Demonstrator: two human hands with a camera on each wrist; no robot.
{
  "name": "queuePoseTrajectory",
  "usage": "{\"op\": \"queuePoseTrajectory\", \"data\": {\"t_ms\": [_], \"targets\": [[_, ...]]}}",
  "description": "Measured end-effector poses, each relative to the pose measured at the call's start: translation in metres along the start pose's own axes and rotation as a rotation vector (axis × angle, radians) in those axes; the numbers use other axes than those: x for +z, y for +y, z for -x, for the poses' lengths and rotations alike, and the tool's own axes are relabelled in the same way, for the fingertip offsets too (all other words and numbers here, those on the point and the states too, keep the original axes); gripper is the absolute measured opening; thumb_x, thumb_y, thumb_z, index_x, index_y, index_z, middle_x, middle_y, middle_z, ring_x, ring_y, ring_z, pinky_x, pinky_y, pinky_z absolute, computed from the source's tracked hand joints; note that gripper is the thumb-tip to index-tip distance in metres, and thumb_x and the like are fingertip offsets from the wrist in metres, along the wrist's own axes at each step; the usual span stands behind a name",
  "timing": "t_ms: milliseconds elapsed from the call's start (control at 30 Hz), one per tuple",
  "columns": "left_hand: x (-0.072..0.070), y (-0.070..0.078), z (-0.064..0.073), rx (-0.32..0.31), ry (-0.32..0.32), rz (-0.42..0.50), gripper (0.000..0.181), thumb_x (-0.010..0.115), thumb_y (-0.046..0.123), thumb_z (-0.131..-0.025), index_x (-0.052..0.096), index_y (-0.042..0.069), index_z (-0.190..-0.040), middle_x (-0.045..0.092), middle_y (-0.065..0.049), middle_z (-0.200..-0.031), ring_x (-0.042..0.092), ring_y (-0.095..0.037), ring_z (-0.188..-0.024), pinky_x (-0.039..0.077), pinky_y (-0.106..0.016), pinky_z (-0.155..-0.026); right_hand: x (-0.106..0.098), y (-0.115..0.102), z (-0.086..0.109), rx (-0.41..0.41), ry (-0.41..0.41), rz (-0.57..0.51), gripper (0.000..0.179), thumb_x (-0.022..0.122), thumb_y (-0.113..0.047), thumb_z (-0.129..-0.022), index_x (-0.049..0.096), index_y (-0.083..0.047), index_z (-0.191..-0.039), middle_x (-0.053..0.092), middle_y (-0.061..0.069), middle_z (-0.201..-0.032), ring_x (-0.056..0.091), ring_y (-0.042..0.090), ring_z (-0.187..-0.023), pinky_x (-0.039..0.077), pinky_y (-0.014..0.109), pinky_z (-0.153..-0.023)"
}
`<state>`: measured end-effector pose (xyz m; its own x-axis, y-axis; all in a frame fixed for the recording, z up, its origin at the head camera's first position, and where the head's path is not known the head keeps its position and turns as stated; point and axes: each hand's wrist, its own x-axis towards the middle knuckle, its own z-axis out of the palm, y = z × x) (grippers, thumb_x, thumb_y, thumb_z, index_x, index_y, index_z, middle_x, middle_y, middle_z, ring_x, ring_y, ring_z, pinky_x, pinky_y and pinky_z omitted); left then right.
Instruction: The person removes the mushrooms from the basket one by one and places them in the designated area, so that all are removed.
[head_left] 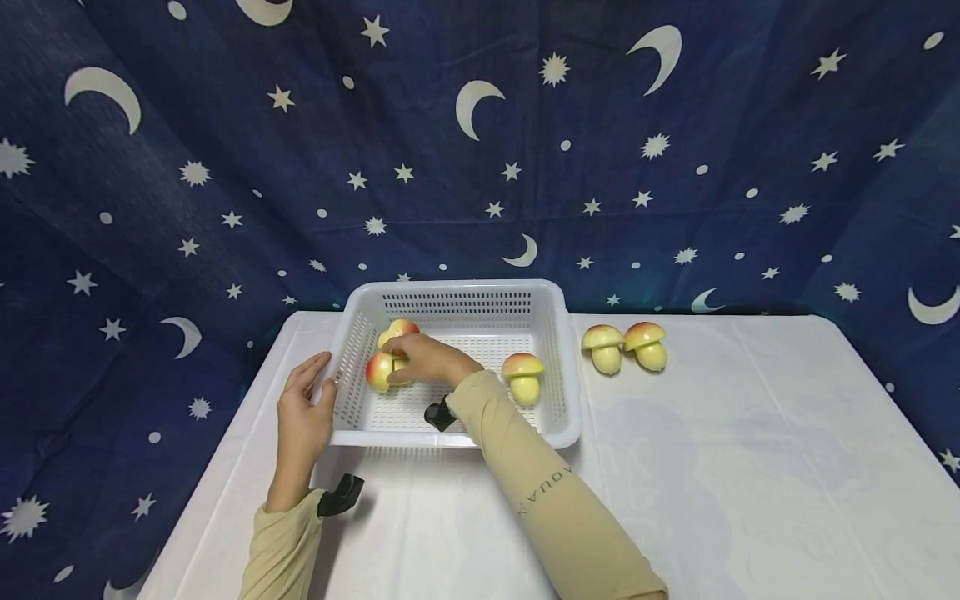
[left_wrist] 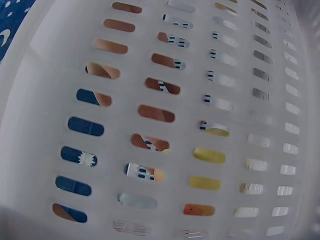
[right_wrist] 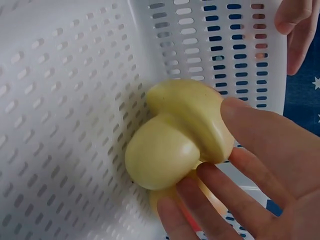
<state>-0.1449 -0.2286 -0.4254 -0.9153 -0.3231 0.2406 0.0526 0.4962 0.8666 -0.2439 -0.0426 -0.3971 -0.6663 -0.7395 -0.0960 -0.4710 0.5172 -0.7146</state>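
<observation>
A white perforated plastic basket (head_left: 457,439) stands on the table. My right hand (head_left: 431,361) reaches into its left part and holds a yellow toy mushroom with a red-tinged cap (head_left: 378,372). In the right wrist view, the thumb lies on the cap of this toy mushroom (right_wrist: 162,152) and the fingers curve at its other side. Another toy mushroom (head_left: 403,327) lies just behind, partly covered by the hand. A third toy mushroom (head_left: 523,379) sits in the basket's right part. My left hand (head_left: 303,414) is at the basket's left rim, fingers loosely extended.
Two more toy mushrooms, one (head_left: 602,348) beside the other (head_left: 647,346), lie on the white-covered table (head_left: 720,467) right of the basket. A dark blue cloth (head_left: 420,117) with moons and stars hangs behind. The basket's slotted wall (left_wrist: 185,120) fills the left wrist view.
</observation>
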Motion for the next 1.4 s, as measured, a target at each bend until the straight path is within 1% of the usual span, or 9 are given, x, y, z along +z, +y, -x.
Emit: {"op": "queuePoseTrajectory", "data": {"t_ms": [100, 267, 400, 500, 700, 1033, 1133, 1300, 1400], "targets": [[0.000, 0.000, 0.000, 0.002, 0.000, 0.002, 0.043, 0.048, -0.005, -0.095, 0.054, -0.005, -0.137, 0.048, -0.018, -0.146, 0.041, -0.034, -0.140, 0.031, -0.050, -0.117, 0.002, 0.000, -0.002, -0.003, -0.013, 0.000, 0.050, 0.069, -0.010, -0.092, 0.054, 0.001, -0.138, 0.063, 0.013, -0.126, 0.056, 0.025, -0.112, 0.044, 0.021, -0.095], [0.000, 0.000, 0.000, 0.013, -0.001, 0.010, 0.043, 0.048, -0.006, -0.094, 0.054, -0.006, -0.137, 0.049, -0.018, -0.145, 0.043, -0.034, -0.139, 0.032, -0.051, -0.116, 0.004, 0.000, -0.004, 0.013, -0.055, -0.003, 0.050, 0.069, -0.010, -0.092, 0.054, 0.000, -0.138, 0.063, 0.014, -0.128, 0.058, 0.025, -0.119, 0.047, 0.026, -0.102], [0.000, 0.000, -0.001, 0.016, -0.003, 0.015, 0.043, 0.048, -0.006, -0.094, 0.054, -0.007, -0.137, 0.049, -0.019, -0.145, 0.042, -0.034, -0.139, 0.032, -0.051, -0.116, 0.006, -0.001, -0.006, 0.043, -0.092, 0.014, 0.048, 0.068, -0.014, -0.092, 0.055, -0.003, -0.138, 0.065, 0.013, -0.126, 0.060, 0.022, -0.115, 0.048, 0.025, -0.097], [0.000, 0.000, 0.000, 0.014, -0.007, 0.015, 0.043, 0.048, -0.006, -0.094, 0.054, -0.007, -0.137, 0.048, -0.019, -0.145, 0.042, -0.034, -0.139, 0.032, -0.050, -0.116, 0.007, -0.002, -0.007, 0.071, -0.115, 0.001, 0.048, 0.069, -0.017, -0.092, 0.056, -0.006, -0.137, 0.065, 0.010, -0.124, 0.060, 0.018, -0.110, 0.048, 0.023, -0.094], [-0.001, 0.000, 0.001, 0.016, -0.005, 0.014, 0.043, 0.048, -0.006, -0.094, 0.054, -0.006, -0.137, 0.049, -0.019, -0.145, 0.043, -0.034, -0.139, 0.032, -0.051, -0.116, 0.010, -0.001, -0.010, 0.060, -0.164, -0.012, 0.052, 0.070, -0.019, -0.092, 0.054, -0.006, -0.139, 0.062, 0.008, -0.130, 0.058, 0.016, -0.113, 0.047, 0.020, -0.096], [0.000, 0.001, 0.000, 0.007, -0.001, 0.011, 0.043, 0.049, -0.006, -0.094, 0.054, -0.006, -0.137, 0.049, -0.018, -0.145, 0.042, -0.034, -0.139, 0.032, -0.051, -0.117, 0.009, 0.001, -0.010, 0.026, -0.167, 0.013, 0.046, 0.070, -0.018, -0.090, 0.058, -0.006, -0.133, 0.064, 0.007, -0.122, 0.056, 0.012, -0.103, 0.046, 0.018, -0.089], [-0.001, 0.001, 0.000, 0.009, -0.002, 0.015, 0.043, 0.049, -0.006, -0.094, 0.054, -0.006, -0.137, 0.049, -0.017, -0.145, 0.042, -0.034, -0.139, 0.031, -0.051, -0.117, 0.007, 0.000, -0.008, 0.030, -0.159, 0.013, 0.046, 0.071, -0.018, -0.089, 0.059, -0.006, -0.131, 0.065, 0.007, -0.119, 0.056, 0.012, -0.100, 0.046, 0.018, -0.087], [0.000, 0.001, 0.000, 0.014, -0.009, 0.007, 0.043, 0.049, -0.005, -0.095, 0.054, -0.005, -0.137, 0.048, -0.017, -0.146, 0.041, -0.034, -0.140, 0.031, -0.052, -0.118, 0.003, -0.002, -0.003, 0.045, -0.132, 0.005, 0.053, 0.072, -0.019, -0.087, 0.055, -0.005, -0.136, 0.064, 0.009, -0.122, 0.058, 0.016, -0.107, 0.047, 0.020, -0.090], [0.000, 0.001, 0.000, 0.010, -0.009, -0.001, 0.043, 0.049, -0.005, -0.095, 0.054, -0.005, -0.138, 0.048, -0.018, -0.146, 0.041, -0.035, -0.140, 0.031, -0.053, -0.118, 0.002, -0.003, 0.000, 0.034, -0.117, 0.006, 0.055, 0.072, -0.019, -0.088, 0.054, -0.005, -0.137, 0.065, 0.010, -0.123, 0.059, 0.018, -0.110, 0.047, 0.021, -0.092]]}}
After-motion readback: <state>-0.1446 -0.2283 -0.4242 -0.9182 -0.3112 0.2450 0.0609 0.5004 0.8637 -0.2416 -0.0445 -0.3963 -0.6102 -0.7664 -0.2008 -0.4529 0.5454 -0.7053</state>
